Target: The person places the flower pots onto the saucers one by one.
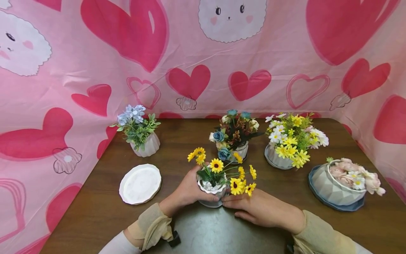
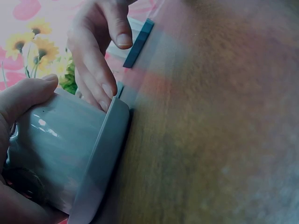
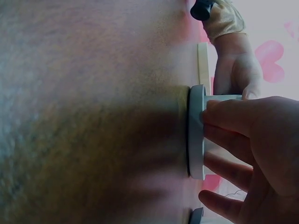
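Note:
At the table's near middle a white flowerpot (image 1: pixel 211 190) with yellow daisy-like flowers (image 1: pixel 216 165) stands upright on a grey saucer (image 1: pixel 210 204). My left hand (image 1: pixel 186 190) grips the pot from the left, thumb across its front. In the left wrist view, that grip is on the glossy pot wall (image 2: pixel 65 135), just above the saucer (image 2: pixel 105 154). My right hand (image 1: pixel 258 208) is at the pot's lower right, fingers extended. In the right wrist view, the right hand's fingertips (image 3: pixel 211 106) meet the saucer's rim (image 3: pixel 197 140) and the base of the pot.
A white saucer (image 1: pixel 140 184) lies to the left, with a blue-flowered pot (image 1: pixel 146 145) behind it. Behind the hands stand a teal-rose pot (image 1: pixel 241 151) and a yellow-and-white daisy pot (image 1: pixel 277 157) on saucers. Far right is a faceted bowl (image 1: pixel 340 187) of pink flowers on a blue saucer (image 1: pixel 349 207).

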The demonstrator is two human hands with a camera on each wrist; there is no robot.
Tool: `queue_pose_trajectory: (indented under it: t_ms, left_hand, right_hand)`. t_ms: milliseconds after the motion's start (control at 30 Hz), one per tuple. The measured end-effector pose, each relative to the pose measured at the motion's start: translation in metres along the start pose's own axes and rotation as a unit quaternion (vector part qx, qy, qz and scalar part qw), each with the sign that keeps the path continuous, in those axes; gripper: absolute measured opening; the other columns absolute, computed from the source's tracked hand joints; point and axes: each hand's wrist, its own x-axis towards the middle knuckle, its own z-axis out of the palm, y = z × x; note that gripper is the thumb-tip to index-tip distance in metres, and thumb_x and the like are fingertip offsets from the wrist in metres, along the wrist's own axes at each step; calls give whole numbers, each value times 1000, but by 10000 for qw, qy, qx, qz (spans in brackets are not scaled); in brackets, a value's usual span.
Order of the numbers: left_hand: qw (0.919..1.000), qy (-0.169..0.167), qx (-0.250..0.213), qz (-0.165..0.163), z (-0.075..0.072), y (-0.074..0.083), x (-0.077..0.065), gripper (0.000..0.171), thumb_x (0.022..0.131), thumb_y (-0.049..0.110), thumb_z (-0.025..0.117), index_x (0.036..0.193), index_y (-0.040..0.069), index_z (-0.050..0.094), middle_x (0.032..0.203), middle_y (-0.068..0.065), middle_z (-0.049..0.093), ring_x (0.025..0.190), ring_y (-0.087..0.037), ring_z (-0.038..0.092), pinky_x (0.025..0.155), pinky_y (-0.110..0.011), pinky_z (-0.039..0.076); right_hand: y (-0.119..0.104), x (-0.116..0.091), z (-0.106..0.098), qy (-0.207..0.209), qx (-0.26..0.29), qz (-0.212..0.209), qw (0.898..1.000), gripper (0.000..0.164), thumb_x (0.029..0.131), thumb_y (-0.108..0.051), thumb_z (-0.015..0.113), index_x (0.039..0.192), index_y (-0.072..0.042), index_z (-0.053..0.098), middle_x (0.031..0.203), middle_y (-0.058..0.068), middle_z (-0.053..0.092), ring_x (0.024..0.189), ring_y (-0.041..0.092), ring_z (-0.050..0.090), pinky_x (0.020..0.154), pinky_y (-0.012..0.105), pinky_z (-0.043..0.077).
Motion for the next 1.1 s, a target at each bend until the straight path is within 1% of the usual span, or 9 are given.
queue_pose_trajectory:
  t_ms: [167,367,600,933,1100]
  left_hand:
    - [10000,8,0,-16,0,0,0,96,57,13,96,140,6,47,130,-6,64,117,-17,60,101,-19,43]
    - [10000,19,48,-24,0,0,0,96,57,13,96,140,7,48,131,-5,63,118,-17,60,101,-19,43]
    - [10000,33,48,-60,0,0,0,97,56,14,96,140,8,48,132,-5,63,118,-17,60,101,-20,43]
    - [9998,75,-104,-141,0,-1,0,97,56,12,96,140,6,47,132,-6,62,117,-17,60,100,-19,44]
    - [9998,110,-16,-147,0,0,1,98,55,14,96,140,7,48,130,-5,63,116,-16,61,100,-21,44]
  right_hand:
    - [0,0,0,1,-27,-44,10000,38,96,-23,64,133,-21,61,133,-11,63,122,7,60,95,34,53]
    - [0,1,-1,-100,88,22,9999,36,97,-23,62,133,-20,61,134,-11,63,123,7,60,95,34,54]
    - [0,1,-1,-81,73,-24,9999,36,97,-23,62,134,-20,61,134,-11,63,124,8,59,97,35,53]
    - [1,2,0,-54,14,-31,10000,37,97,-24,63,134,-21,61,134,-12,62,126,9,58,99,37,51]
    - [1,2,-1,-73,55,-13,10000,37,97,-24,63,133,-21,61,134,-12,63,126,10,58,99,38,51]
